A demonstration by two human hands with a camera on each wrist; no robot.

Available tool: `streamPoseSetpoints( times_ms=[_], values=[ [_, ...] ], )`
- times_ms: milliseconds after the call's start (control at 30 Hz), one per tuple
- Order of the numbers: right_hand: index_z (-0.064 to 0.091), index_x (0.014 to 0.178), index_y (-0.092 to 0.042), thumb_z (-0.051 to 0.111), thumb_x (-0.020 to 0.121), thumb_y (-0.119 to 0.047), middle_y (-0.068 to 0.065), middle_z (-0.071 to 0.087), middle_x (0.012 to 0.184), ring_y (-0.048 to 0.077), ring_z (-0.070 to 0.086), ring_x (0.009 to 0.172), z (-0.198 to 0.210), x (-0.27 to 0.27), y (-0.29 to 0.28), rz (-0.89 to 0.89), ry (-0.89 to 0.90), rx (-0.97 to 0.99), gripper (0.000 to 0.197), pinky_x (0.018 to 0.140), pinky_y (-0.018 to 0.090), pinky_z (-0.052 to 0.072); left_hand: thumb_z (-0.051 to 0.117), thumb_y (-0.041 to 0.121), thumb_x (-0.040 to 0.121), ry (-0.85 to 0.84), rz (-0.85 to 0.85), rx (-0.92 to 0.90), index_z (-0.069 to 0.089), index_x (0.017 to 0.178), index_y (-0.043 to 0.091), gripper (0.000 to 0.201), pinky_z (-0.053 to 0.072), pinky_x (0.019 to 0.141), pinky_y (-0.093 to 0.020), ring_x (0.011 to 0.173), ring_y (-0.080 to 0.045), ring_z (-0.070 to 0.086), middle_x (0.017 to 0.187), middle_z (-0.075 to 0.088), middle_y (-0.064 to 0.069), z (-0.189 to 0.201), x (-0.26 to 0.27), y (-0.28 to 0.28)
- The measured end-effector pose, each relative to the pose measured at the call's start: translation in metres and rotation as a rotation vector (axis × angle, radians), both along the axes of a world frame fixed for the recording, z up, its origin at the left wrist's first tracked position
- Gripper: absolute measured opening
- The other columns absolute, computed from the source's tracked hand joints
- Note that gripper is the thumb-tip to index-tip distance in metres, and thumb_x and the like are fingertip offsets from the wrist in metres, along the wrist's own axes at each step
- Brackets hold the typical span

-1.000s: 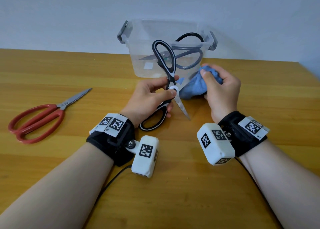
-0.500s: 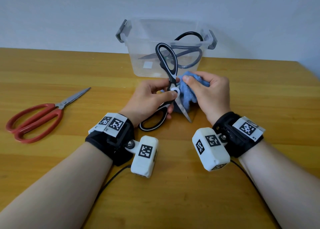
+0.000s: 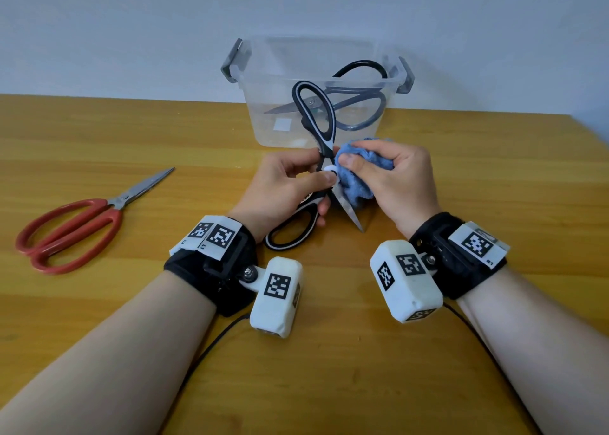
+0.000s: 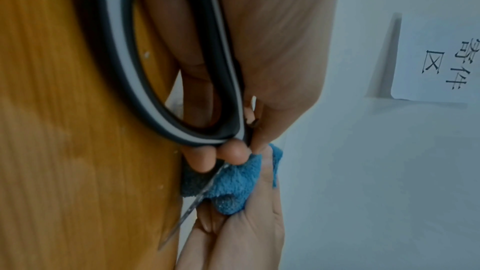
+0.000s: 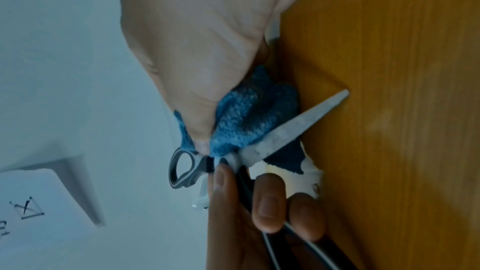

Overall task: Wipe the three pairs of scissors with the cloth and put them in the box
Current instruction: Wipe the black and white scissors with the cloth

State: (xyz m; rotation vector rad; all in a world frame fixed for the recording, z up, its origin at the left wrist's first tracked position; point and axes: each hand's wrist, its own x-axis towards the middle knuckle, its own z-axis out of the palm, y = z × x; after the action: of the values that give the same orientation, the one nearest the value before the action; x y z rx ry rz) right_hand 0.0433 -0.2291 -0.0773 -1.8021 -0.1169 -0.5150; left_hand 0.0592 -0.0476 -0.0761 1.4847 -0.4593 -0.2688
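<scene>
You're pinching the black-and-white scissors (image 3: 324,158) at the pivot w/ your left hand (image 3: 283,187), blades open, tip pointing down at the table (image 3: 99,319). Your right hand (image 3: 392,177) is squeezing the blue cloth (image 3: 354,184) against the blade near the pivot. Risk: the edge is running thru bunched cloth beside your fingers, so a slip could nick you. Red scissors (image 3: 75,217) are lying unwiped; one pair's sitting in the box (image 3: 250,105).

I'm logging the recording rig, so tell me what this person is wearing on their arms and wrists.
Both forearms are bare, with no sleeves. The left hand and right hand each have a black wrist strap carrying white tags printed with black square-pattern markers. A white rounded camera housing, also bearing such markers, hangs from each strap on a small bracket. A thin black cable trails back from each housing.
</scene>
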Motion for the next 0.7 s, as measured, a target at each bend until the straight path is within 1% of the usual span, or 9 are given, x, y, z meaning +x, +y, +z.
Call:
streamPoseSetpoints(
  times_ms=[67,167,300,333,367,433,533,600,700],
  values=[
    [0.077,0.099,-0.028,0.083,0.083,-0.023,-0.017,0.074,0.09,0.0,0.072,0.085,-0.001,0.002,0.0,-0.074,-0.011,-0.007,0.018,0.076,0.02,0.058,0.059,-0.005,0.098,0.0,-0.001,-0.008,0.065,0.122,-0.003,0.024,0.056,0.053,-0.036,0.054,-0.028,0.055,0.085,0.051,-0.019,0.0,-0.001,-0.001],
    [0.078,0.105,-0.023,0.08,0.085,-0.023,-0.011,0.076,0.095,0.003,0.073,0.089,-0.003,0.006,-0.004,-0.156,-0.026,0.026,0.02,0.079,0.025,0.06,0.06,-0.006,0.097,0.026,0.022,-0.022,0.062,0.131,-0.003,0.034,0.056,0.052,-0.036,0.052,-0.026,0.056,0.082,0.053,-0.017,-0.001,-0.001,-0.002],
    [0.076,0.102,-0.028,0.077,0.086,-0.026,-0.009,0.075,0.094,0.008,0.072,0.091,-0.002,0.01,-0.015,-0.305,-0.081,0.104,0.016,0.08,0.035,0.062,0.06,-0.006,0.097,0.04,0.035,-0.023,0.062,0.132,0.0,0.035,0.055,0.052,-0.035,0.051,-0.026,0.055,0.09,0.049,-0.018,-0.001,-0.001,-0.002],
    [0.074,0.099,-0.031,0.078,0.086,-0.024,-0.011,0.074,0.093,0.007,0.072,0.091,-0.001,0.01,-0.015,-0.303,-0.106,0.119,0.015,0.08,0.035,0.062,0.06,-0.005,0.098,0.039,0.044,-0.018,0.062,0.132,0.0,0.034,0.055,0.053,-0.036,0.051,-0.026,0.055,0.09,0.048,-0.019,-0.001,0.0,-0.003],
    [0.074,0.097,-0.032,0.079,0.086,-0.021,-0.013,0.073,0.092,0.003,0.071,0.09,0.0,0.008,-0.014,-0.277,-0.123,0.127,0.016,0.079,0.031,0.061,0.06,-0.005,0.098,0.041,0.057,-0.013,0.062,0.132,0.0,0.034,0.056,0.053,-0.036,0.052,-0.026,0.055,0.09,0.048,-0.019,-0.001,0.0,-0.002],
    [0.073,0.094,-0.034,0.081,0.084,-0.016,-0.018,0.073,0.089,-0.003,0.069,0.088,0.001,0.005,-0.009,-0.138,-0.102,0.1,0.022,0.077,0.02,0.056,0.06,-0.003,0.099,0.045,0.073,-0.007,0.062,0.131,-0.001,0.033,0.056,0.053,-0.036,0.053,-0.026,0.056,0.089,0.05,-0.02,-0.001,0.001,-0.002],
    [0.075,0.092,-0.035,0.084,0.081,-0.016,-0.022,0.075,0.086,-0.001,0.071,0.088,0.001,-0.001,-0.003,0.078,0.005,-0.02,0.024,0.076,0.017,0.056,0.059,-0.002,0.1,0.025,0.049,-0.001,0.061,0.13,-0.005,0.03,0.057,0.052,-0.035,0.055,-0.025,0.057,0.089,0.057,-0.026,-0.001,0.001,-0.002],
    [0.076,0.095,-0.031,0.085,0.08,-0.018,-0.018,0.076,0.089,0.003,0.072,0.09,0.001,0.0,-0.004,0.063,0.024,-0.016,0.022,0.078,0.02,0.057,0.059,-0.003,0.099,0.018,0.036,-0.008,0.061,0.131,-0.004,0.032,0.057,0.052,-0.036,0.054,-0.025,0.057,0.088,0.059,-0.028,-0.001,0.001,-0.001],
    [0.077,0.1,-0.027,0.084,0.082,-0.021,-0.009,0.076,0.096,0.006,0.073,0.094,-0.001,0.005,-0.007,-0.077,0.001,0.049,0.021,0.081,0.025,0.06,0.059,-0.006,0.098,0.028,0.033,-0.034,0.061,0.131,-0.004,0.034,0.057,0.052,-0.036,0.053,-0.027,0.056,0.075,0.061,-0.019,-0.001,0.0,-0.001]
  ],
)
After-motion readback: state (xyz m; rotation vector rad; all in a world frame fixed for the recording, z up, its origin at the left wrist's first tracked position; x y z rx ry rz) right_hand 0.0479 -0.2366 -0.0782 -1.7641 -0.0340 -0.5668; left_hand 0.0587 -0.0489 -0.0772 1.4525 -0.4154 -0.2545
